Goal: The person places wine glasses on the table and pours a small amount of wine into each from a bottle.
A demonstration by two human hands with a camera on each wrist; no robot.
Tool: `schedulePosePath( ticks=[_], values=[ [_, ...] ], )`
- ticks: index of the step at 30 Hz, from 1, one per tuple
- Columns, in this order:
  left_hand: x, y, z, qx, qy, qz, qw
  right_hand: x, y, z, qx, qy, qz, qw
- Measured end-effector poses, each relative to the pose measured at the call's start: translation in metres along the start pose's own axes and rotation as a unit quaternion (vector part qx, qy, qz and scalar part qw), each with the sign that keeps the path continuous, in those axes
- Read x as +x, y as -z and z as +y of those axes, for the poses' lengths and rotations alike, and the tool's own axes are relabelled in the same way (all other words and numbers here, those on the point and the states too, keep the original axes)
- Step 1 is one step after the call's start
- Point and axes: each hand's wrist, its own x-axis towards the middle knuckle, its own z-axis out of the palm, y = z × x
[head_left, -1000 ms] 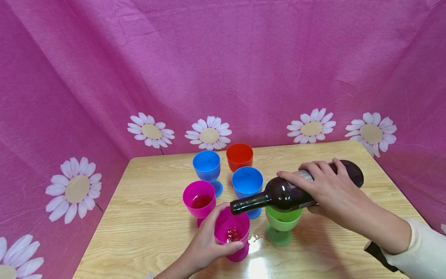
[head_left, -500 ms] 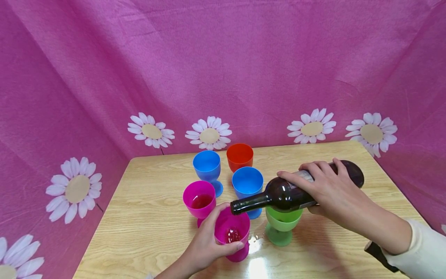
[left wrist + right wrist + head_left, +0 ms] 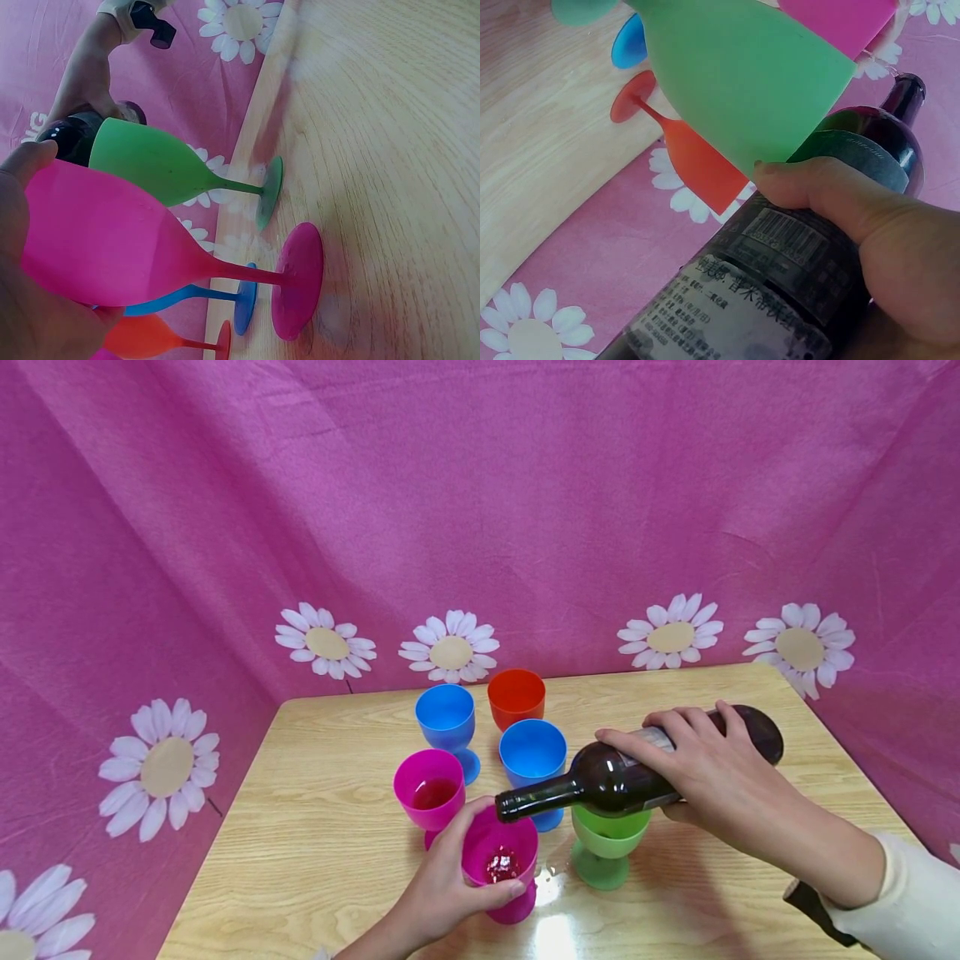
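Observation:
My left hand (image 3: 444,887) holds a magenta goblet (image 3: 497,837) by its bowl, thumb on the near side and fingers round the left. Rippled red liquid lies in the bottom of that bowl. In the left wrist view the goblet's round foot (image 3: 297,281) shows close against the table. My right hand (image 3: 712,772) grips a dark wine bottle (image 3: 611,777) round its labelled body. The bottle slopes down to the left, its mouth above the magenta goblet's rim. A green goblet (image 3: 609,843) stands under the bottle's body, partly covered by it.
A second magenta goblet (image 3: 427,768) with red liquid stands just behind my left hand. Beyond are two blue goblets, one at left (image 3: 444,718), and a red goblet (image 3: 516,693). Small wet drops lie on the wooden table (image 3: 337,827). A pink flowered cloth (image 3: 555,510) surrounds it.
Both hands, the bottle and the goblets keep their places. The red liquid in the held magenta goblet ripples and looks slightly fuller than a second ago.

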Motion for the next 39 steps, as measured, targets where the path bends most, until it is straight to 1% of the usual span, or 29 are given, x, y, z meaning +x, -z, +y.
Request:
schedulePosePath(
  ticks=[5, 15, 21, 26, 39],
  values=[
    [0.0001, -0.0001, 0.0, 0.0, 0.001, 0.0, 1.0, 0.0, -0.0001, 0.0001, 0.0, 0.001, 0.001, 1.0],
    [-0.0001, -0.0002, 0.0, 0.002, 0.002, 0.001, 1.0, 0.0005, 0.0004, -0.0007, -0.001, -0.007, -0.015, 0.9999],
    [-0.0002, -0.0004, 0.0001, 0.001, -0.001, 0.001, 1.0, 0.0004, 0.0004, -0.0007, -0.004, -0.003, -0.009, 0.9999],
    [0.0, -0.0004, 0.0001, 0.001, -0.003, 0.001, 1.0, 0.0006, 0.0004, -0.0015, -0.003, -0.004, -0.012, 0.9999],
    [0.0015, -0.0005, -0.0004, 0.01, 0.009, 0.002, 0.9999, 0.0007, 0.0008, -0.0019, -0.003, -0.008, -0.019, 0.9998]
  ],
)
